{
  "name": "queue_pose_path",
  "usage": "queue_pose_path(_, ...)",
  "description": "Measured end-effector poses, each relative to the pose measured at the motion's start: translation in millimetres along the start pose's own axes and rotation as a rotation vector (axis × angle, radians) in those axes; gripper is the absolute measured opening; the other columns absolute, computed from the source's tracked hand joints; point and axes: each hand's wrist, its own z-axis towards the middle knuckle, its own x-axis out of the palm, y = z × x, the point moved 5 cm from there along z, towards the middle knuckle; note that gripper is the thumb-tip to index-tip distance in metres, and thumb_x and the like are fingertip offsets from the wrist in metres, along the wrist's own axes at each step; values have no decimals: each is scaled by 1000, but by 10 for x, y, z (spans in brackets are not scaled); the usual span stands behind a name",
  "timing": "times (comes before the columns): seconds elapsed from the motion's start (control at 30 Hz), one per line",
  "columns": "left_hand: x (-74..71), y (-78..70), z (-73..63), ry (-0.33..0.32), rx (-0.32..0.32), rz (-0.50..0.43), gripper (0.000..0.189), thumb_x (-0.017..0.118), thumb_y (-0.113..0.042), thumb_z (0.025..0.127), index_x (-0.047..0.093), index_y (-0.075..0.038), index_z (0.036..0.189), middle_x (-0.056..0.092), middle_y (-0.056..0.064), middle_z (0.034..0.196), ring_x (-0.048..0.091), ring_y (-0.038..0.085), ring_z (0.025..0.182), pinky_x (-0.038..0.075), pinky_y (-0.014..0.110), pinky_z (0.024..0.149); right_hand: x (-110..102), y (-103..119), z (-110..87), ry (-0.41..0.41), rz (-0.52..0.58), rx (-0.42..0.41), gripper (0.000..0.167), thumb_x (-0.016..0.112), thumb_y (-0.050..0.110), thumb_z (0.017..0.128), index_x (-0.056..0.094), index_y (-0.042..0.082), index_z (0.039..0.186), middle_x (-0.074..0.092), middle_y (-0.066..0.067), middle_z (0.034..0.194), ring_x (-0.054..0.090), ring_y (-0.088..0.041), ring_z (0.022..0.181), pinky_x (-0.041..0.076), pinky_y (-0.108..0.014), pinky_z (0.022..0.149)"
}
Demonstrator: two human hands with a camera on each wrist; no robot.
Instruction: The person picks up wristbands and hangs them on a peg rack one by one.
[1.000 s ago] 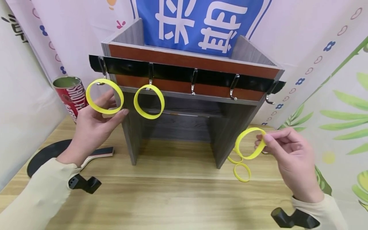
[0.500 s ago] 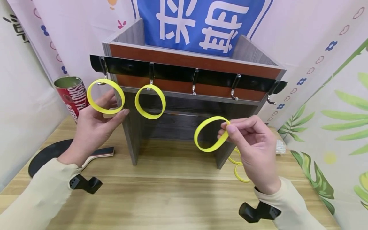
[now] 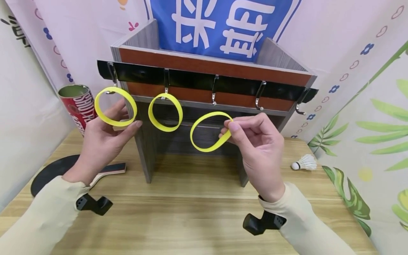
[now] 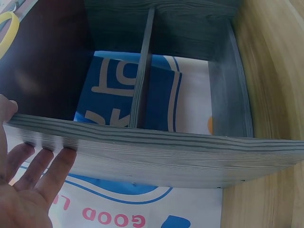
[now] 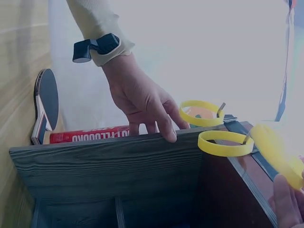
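Observation:
My right hand (image 3: pixel 259 150) pinches a yellow wristband (image 3: pixel 220 142) between thumb and fingers, in front of the shelf's opening and below the middle hook. My left hand (image 3: pixel 101 140) grips the left side panel (image 4: pixel 142 148) of the grey wooden shelf, thumb at its front edge and fingers on its outer face. One yellow wristband (image 3: pixel 123 123) hangs from the leftmost hook, overlapping my left hand in the head view. Another wristband (image 3: pixel 165 129) hangs from the second hook. The black strip (image 3: pixel 191 77) bearing several metal hooks runs across the shelf's reddish-brown front (image 3: pixel 204 64).
A red can (image 3: pixel 78 111) stands left of the shelf. A table tennis paddle (image 3: pixel 52 171) lies on the wooden table (image 3: pixel 178 216) near my left forearm. At the right is a shuttlecock (image 3: pixel 305 163). Printed cloth surrounds the table.
My right hand has moved left and up with the wristband, from right of the shelf to its middle. It now hides the wristbands on the table. The left hand has stayed put.

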Motion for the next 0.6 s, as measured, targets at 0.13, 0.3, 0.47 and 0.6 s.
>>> queue_pose_path(0.13,14,12,2,4,-7,1,66,77,-8,95,54,-26,154,65,-35,115,64,-13,110,53,4,87,46,7,53,-18,3,-32,17,64,-8,98,68,9,101,78,-5,102,77,-15,86,67,-37,81)
queue_pose_path(0.3,12,2,-5,-4,3,1,65,76,-8,95,54,-25,154,67,-32,117,64,-11,110,53,4,86,93,16,97,-58,-15,-62,18,65,-8,97,67,10,100,76,-5,103,77,-15,87,67,-36,81)
queue_pose_path(0.47,4,8,-9,-8,0,-4,65,76,-6,95,54,-24,154,66,-33,115,64,-10,109,53,4,85,138,-2,128,-102,-54,-72,16,67,-5,97,66,11,99,73,-2,103,75,-13,88,66,-29,80)
queue_pose_path(0.6,2,16,-6,-6,-9,-3,66,76,-7,95,53,-24,154,65,-34,115,64,-11,109,53,4,85,149,-52,131,-126,-95,-69,11,71,-2,96,67,8,97,74,0,100,74,-12,86,65,-24,79)
